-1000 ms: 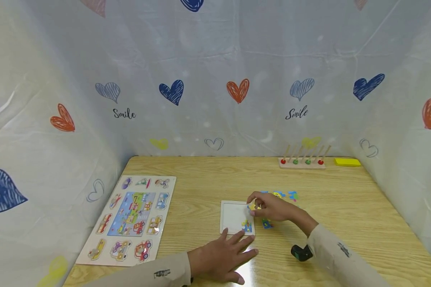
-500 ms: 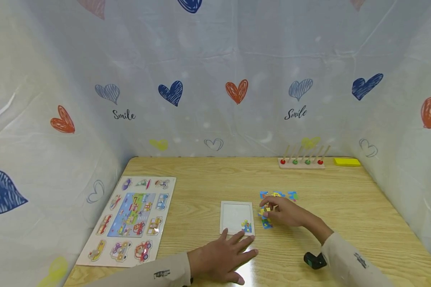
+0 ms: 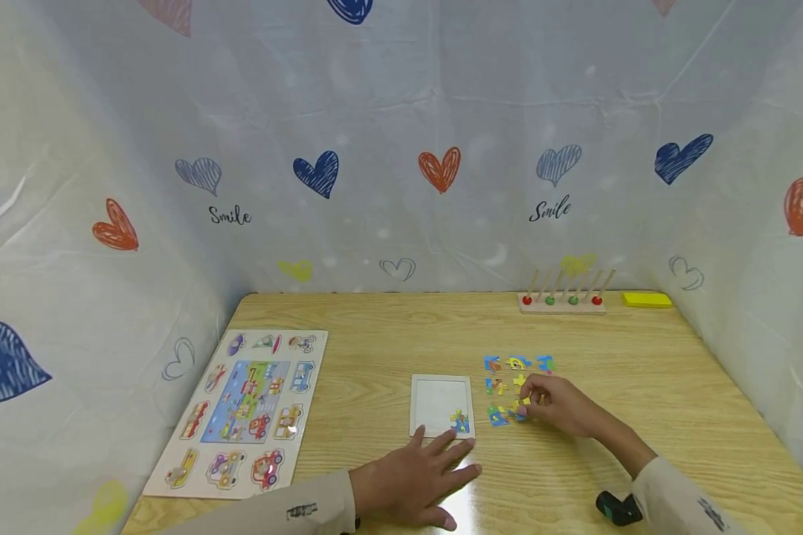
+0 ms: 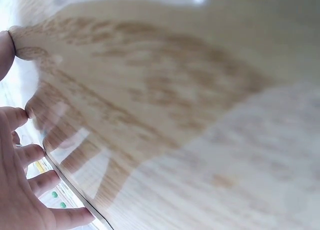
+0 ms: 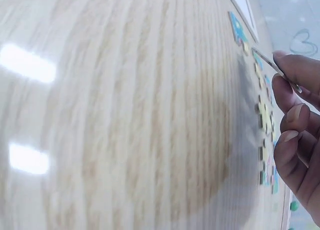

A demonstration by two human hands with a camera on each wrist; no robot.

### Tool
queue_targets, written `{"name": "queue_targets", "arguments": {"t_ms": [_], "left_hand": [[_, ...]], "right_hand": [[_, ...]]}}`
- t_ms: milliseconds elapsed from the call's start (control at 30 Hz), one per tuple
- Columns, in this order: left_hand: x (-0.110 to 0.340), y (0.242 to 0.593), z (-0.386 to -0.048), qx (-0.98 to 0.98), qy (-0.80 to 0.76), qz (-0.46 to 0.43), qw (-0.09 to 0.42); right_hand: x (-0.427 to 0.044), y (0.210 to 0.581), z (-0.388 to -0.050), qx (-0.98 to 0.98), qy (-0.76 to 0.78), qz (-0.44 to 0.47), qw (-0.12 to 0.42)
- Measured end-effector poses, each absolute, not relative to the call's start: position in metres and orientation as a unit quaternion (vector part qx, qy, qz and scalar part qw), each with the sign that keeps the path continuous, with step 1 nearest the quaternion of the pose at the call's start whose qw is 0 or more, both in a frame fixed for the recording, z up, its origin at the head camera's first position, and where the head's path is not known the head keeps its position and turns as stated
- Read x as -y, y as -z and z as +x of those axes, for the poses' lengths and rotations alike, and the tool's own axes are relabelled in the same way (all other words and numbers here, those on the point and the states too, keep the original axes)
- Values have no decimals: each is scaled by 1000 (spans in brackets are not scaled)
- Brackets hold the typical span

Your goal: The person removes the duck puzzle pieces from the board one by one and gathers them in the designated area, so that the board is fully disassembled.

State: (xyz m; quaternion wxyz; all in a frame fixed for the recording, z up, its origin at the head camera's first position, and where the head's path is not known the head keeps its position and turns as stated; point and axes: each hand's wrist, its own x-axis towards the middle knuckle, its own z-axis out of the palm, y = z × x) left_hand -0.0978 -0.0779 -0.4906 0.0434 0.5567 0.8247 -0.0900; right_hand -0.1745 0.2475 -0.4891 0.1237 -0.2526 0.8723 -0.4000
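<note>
My right hand (image 3: pixel 562 405) pinches a thin jigsaw piece (image 5: pixel 272 65), seen edge-on and tilted in the right wrist view, between thumb and finger. In the head view that yellow and blue piece is just above or at the table, at the right of another piece (image 3: pixel 497 416). Several loose jigsaw pieces (image 3: pixel 517 362) lie beyond the hand. A small white puzzle tray (image 3: pixel 433 401) is left of them, with a yellow and blue piece (image 3: pixel 460 423) in its near right corner. My left hand (image 3: pixel 418 483) lies with fingers spread, fingertips at the tray's near edge.
A large vehicle puzzle board (image 3: pixel 304 416) lies on the left of the wooden table (image 3: pixel 375 327). Toward the back right stand a pegged wooden rack (image 3: pixel 562 307) with red and green beads and a yellow block (image 3: pixel 646 300). A heart-printed curtain (image 3: pixel 375 223) encloses the table.
From the tray's right edge, my right hand has moved right and slightly nearer, a piece still in its fingers, uncovering loose pieces. My left hand has stayed put.
</note>
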Motion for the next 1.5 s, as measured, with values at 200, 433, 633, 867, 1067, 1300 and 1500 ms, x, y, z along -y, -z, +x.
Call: {"name": "queue_targets", "arguments": {"t_ms": [200, 433, 633, 867, 1067, 1300, 1500], "left_hand": [[77, 491, -97, -824, 94, 558, 35], [77, 492, -97, -824, 97, 558, 32], [78, 492, -97, -825, 90, 557, 39], [77, 493, -96, -823, 91, 559, 32], [77, 494, -97, -823, 97, 559, 26], [77, 494, -97, -823, 96, 559, 27], [78, 491, -97, -824, 86, 559, 29]], "right_hand": [[-254, 496, -171, -880, 392, -238, 121], [-255, 503, -166, -913, 333, -218, 90], [-255, 501, -165, -920, 314, -222, 74], [-262, 498, -162, -921, 304, -226, 87], [-265, 499, -161, -919, 309, -221, 102], [-264, 501, -161, -921, 304, -221, 103], [-264, 498, -162, -922, 297, -225, 100]]}}
